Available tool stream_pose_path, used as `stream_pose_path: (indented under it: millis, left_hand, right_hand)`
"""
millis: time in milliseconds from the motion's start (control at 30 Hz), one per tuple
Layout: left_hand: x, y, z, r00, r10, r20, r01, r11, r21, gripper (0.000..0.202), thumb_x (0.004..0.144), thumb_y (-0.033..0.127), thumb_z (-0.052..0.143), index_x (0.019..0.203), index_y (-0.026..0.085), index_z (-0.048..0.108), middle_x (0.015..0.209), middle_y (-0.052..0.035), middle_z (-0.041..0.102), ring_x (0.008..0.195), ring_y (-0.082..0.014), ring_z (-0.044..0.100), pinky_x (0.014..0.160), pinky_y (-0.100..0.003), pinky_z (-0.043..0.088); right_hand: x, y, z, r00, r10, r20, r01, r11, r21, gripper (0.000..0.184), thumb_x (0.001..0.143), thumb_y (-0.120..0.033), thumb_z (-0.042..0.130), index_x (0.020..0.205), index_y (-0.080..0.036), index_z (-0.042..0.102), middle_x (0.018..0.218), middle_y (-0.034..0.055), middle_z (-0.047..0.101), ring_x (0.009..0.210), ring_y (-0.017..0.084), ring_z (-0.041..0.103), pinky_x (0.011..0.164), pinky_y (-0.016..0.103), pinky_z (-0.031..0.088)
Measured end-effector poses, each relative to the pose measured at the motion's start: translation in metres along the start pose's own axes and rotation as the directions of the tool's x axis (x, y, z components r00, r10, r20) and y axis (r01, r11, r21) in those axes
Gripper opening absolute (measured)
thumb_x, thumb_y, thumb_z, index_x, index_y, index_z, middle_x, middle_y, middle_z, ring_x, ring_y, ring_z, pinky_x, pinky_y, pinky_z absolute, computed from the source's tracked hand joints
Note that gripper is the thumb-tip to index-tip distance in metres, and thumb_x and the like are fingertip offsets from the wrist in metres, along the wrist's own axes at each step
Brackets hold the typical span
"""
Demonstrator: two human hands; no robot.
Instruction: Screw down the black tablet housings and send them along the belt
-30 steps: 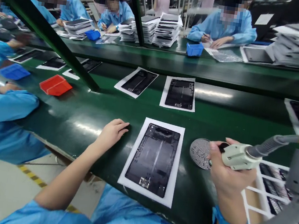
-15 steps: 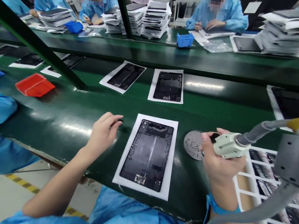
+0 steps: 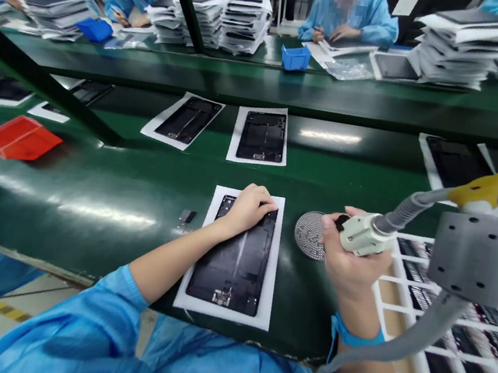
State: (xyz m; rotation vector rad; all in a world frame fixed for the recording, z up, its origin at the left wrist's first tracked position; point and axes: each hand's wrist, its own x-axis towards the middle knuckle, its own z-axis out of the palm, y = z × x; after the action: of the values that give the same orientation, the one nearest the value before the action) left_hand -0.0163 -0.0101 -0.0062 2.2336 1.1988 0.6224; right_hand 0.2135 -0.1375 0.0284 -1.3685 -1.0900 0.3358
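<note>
L hand [image 3: 248, 210] presses flat, fingers open, on tablet shell [image 3: 235, 258] on desk [image 3: 104, 191]; R hand [image 3: 351, 266] clenched round screwdriver [image 3: 363, 233]. Prob. screw-fastening step; next needs bit aligned w/ hole.

Black panel [image 3: 234, 258] on white sheet [image 3: 272, 264] under left hand [image 3: 248, 208]. Cream tool [image 3: 360, 233] in right hand [image 3: 349, 265]. Grey perforated disc [image 3: 309, 235] between hands. Green belt [image 3: 113, 192].

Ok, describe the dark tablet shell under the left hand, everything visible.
The tablet shell is a flat dark rectangle, inner side up, with a pale centre strip and small components at its near end. It lies on a white sheet on the green belt. The left hand rests on its far end; the right hand holds a tool apart from it.
</note>
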Motion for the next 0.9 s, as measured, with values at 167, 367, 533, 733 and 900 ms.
stream_pose_path:
  millis: [167,367,533,733,900]
  left_hand:
    - [-0.007,-0.008,0.005,0.997,0.075,-0.026,-0.072,0.994,0.084,0.017,0.108,0.025,0.077,0.097,0.023,0.090,0.102,-0.0078,0.081,0.104,-0.0263,0.068,0.096,-0.044,0.058]
    - [-0.008,-0.009,0.007,0.988,0.156,0.000,-0.154,0.973,0.169,0.018,0.111,0.029,0.074,0.106,0.022,0.090,0.107,-0.0094,0.080,0.104,-0.0286,0.063,0.094,-0.045,0.056]
    - [-0.003,-0.012,0.006,0.969,0.245,0.013,-0.245,0.963,0.112,0.023,0.112,0.030,0.073,0.099,0.021,0.090,0.100,-0.0100,0.078,0.098,-0.0280,0.060,0.089,-0.044,0.053]
    - [0.004,-0.016,0.006,0.965,0.260,0.019,-0.261,0.964,0.043,0.020,0.110,0.030,0.076,0.099,0.022,0.091,0.098,-0.0087,0.077,0.096,-0.0270,0.059,0.086,-0.043,0.050]
    - [0.005,-0.015,0.008,0.971,0.238,0.006,-0.238,0.971,0.008,0.019,0.109,0.030,0.076,0.098,0.023,0.090,0.098,-0.0080,0.077,0.097,-0.0267,0.060,0.087,-0.043,0.050]
  right_hand:
    - [-0.003,-0.004,-0.001,1.000,0.002,-0.020,-0.003,1.000,-0.025,0.047,0.090,-0.049,0.095,0.122,-0.024,0.070,0.100,0.0079,0.079,0.092,0.029,0.079,0.073,0.046,0.071]
    - [0.009,-0.023,0.015,0.993,0.001,-0.118,0.014,0.993,0.120,0.044,0.094,-0.048,0.089,0.120,-0.026,0.062,0.095,0.0006,0.080,0.061,0.017,0.072,0.068,0.044,0.070]
    - [0.015,-0.025,0.032,0.986,0.018,-0.168,0.011,0.985,0.169,0.046,0.096,-0.046,0.087,0.127,-0.026,0.059,0.094,-0.0026,0.079,0.050,0.011,0.061,0.053,0.034,0.059]
    - [0.010,-0.013,0.039,0.991,0.023,-0.130,-0.007,0.992,0.125,0.045,0.095,-0.045,0.085,0.123,-0.025,0.057,0.081,-0.0054,0.072,0.048,0.011,0.058,0.052,0.032,0.054]
    - [0.009,-0.010,0.039,0.992,0.011,-0.126,-0.001,0.997,0.075,0.047,0.096,-0.048,0.083,0.127,-0.025,0.055,0.085,-0.0044,0.070,0.049,0.010,0.055,0.054,0.034,0.054]
